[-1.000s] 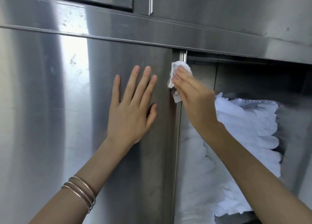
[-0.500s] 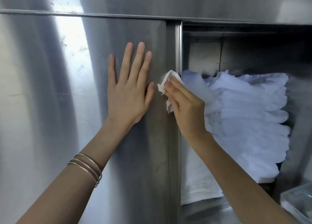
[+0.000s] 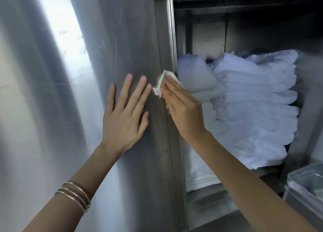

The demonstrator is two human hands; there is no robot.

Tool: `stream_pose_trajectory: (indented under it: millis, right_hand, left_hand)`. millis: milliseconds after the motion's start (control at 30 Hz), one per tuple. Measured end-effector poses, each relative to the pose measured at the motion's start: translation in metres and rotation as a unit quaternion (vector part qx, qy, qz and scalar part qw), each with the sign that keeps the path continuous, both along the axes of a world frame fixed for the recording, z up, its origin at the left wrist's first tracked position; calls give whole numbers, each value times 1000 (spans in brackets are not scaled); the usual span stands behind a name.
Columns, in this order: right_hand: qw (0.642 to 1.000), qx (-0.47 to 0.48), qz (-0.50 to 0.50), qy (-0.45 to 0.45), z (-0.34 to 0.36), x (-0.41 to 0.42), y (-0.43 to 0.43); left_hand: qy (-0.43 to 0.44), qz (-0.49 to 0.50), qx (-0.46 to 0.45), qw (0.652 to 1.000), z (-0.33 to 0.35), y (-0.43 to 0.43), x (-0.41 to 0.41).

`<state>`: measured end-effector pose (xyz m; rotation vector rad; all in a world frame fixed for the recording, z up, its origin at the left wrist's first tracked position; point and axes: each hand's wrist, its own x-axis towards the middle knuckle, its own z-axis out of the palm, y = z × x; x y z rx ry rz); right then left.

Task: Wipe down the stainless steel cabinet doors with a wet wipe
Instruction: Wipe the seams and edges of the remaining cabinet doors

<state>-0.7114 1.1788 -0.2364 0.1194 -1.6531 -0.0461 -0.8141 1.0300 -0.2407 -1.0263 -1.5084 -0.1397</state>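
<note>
A steel cabinet door [image 3: 52, 91] is seen close up, with the task judged partly done. The wipe [image 3: 161, 84], bunched and white, is pressed against the door near its right edge, at about mid height. It is pinned there by the right grip [image 3: 181, 112], whose fingers lie nearly straight over it; the thumb is hidden. The left grip [image 3: 125, 119] is spread flat on the door just left of the wipe, holding nothing.

Faint smudges [image 3: 75, 37] are seen higher up in a bright reflection, so the upper panel is judged still to be wiped. How much else is clean cannot be told.

The door's raised edge strip [image 3: 167, 39] runs just right of the wipe. Beyond it the cabinet stands open, with folded white cloths [image 3: 253, 100] on a shelf. Leftward room is blocked by the left grip; free door lies above and below. A metal tray [image 3: 305, 188] sits at the lower right.
</note>
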Motion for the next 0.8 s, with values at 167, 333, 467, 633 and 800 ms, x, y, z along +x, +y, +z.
stream_pose_trajectory:
  millis: [167,333,467,633,800]
  right_hand:
    - [998,53,13,-26,-69,15,10]
    - [995,96,14,-2,-55,13,20]
    - [996,89,-2,20,-49,4,21]
    - [1000,29,6,-2,-95,8,10]
    - [998,54,-6,-25,-87,19,8]
  left_hand:
    - [-17,-7,-5,1000,-31,0,5]
    - [-8,-2,0,1000,-34,1,3]
    - [6,-2,10,1000,-36,3,1]
    - [12,1,17,1000,-36,3,1]
    - [13,10,16,1000,-36,3,2]
